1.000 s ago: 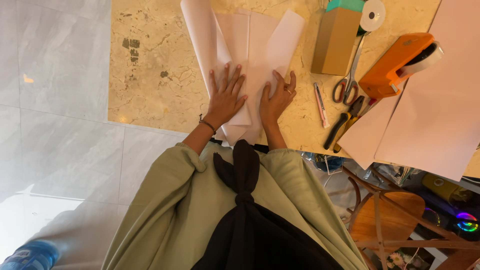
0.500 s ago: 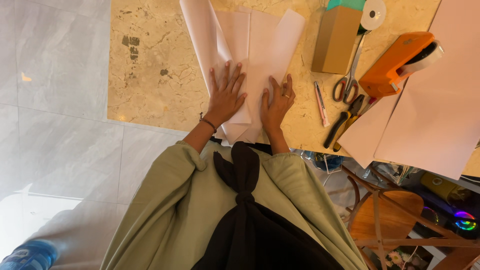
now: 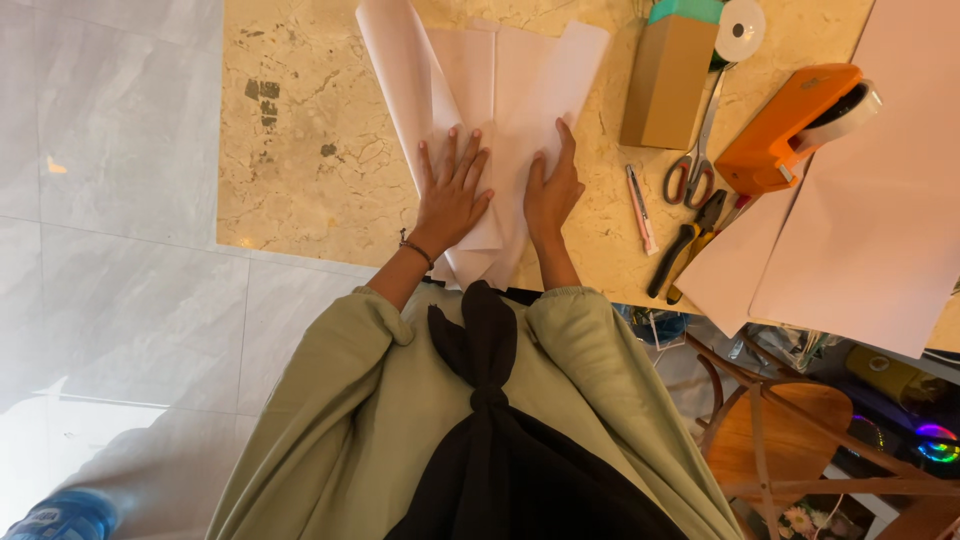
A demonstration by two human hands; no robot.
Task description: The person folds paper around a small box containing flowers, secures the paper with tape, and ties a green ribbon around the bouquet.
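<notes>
At 12 o'clock from the person's body, the pale pink folded paper [image 3: 500, 110] lies on the beige stone table [image 3: 300, 150], its near end overhanging the table edge. Both hands press flat on it, fingers extended, gripping nothing: the left hand [image 3: 450, 195] with spread fingers on the narrow folded strip, the right hand [image 3: 553, 190] just beside it at 1 o'clock. Risk 1: uneven pressure could skew the crease, since the layers fan apart toward 12 o'clock. Risk 2: the overhanging end could slip off the smooth edge if either palm lifts. At 2 o'clock stand a brown cardboard box [image 3: 665, 80], a roll of clear tape [image 3: 742, 28], scissors [image 3: 695, 165], a pink pen-like tool [image 3: 640, 208], black-and-yellow pliers [image 3: 690, 245] and an orange tape dispenser [image 3: 795, 125]. Large pink sheets [image 3: 860, 230] lie at 3 o'clock, limiting room to spread the paper rightward. A wooden chair [image 3: 780, 420] stands below at 4 o'clock.
</notes>
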